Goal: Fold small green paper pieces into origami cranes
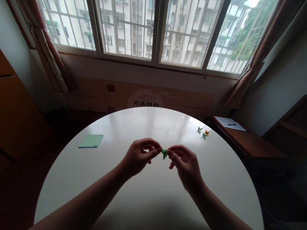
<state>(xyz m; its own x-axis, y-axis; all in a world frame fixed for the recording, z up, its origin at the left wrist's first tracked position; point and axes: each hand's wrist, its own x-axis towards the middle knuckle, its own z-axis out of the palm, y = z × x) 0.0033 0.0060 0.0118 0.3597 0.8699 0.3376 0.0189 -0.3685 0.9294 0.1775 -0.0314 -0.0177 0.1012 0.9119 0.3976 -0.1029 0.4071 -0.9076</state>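
Observation:
A small folded green paper piece (pixel 164 154), like an origami figure, hangs between my two hands above the white round table (pixel 142 203). My left hand (pixel 143 154) pinches its left side between thumb and index finger. On the right side, my right hand (pixel 183 161) grips it in the same kind of pinch. The paper comes to a point at the bottom. My fingertips cover its two side ends.
A stack of green paper squares (pixel 91 141) lies at the table's left. Toward the back right stand several small folded paper birds (pixel 204 135), green and orange. Beyond the table's right edge, a wooden bench (pixel 261 145) bears a white sheet (pixel 229 123) with a pen.

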